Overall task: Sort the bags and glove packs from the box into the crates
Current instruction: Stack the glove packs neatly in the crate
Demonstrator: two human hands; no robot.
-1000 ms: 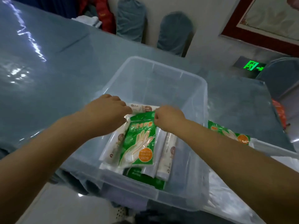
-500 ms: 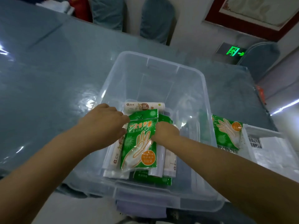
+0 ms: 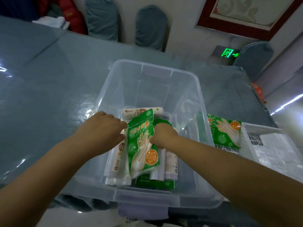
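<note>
Now lifting green glove pack [image 3: 144,143] inside clear box [image 3: 203,102]: right hand [image 3: 164,135] pinching its edge, left hand [image 3: 105,131] curled on bag roll [image 3: 118,158], clearing way toward white crate [image 3: 265,130].

We saw a long table [image 3: 49,82] under a glossy blue-grey cover that threw back streaks of light. Beyond its far edge stood two chairs [image 3: 101,18] in blue-grey covers, side by side against a pale wall, and a third covered chair [image 3: 255,54] stood off to the right. A red garment [image 3: 72,15] lay heaped at the far left with a folded white cloth [image 3: 50,21] just before it. A green exit sign [image 3: 228,54] glowed low on the wall, below a red-framed picture [image 3: 249,15].
</note>
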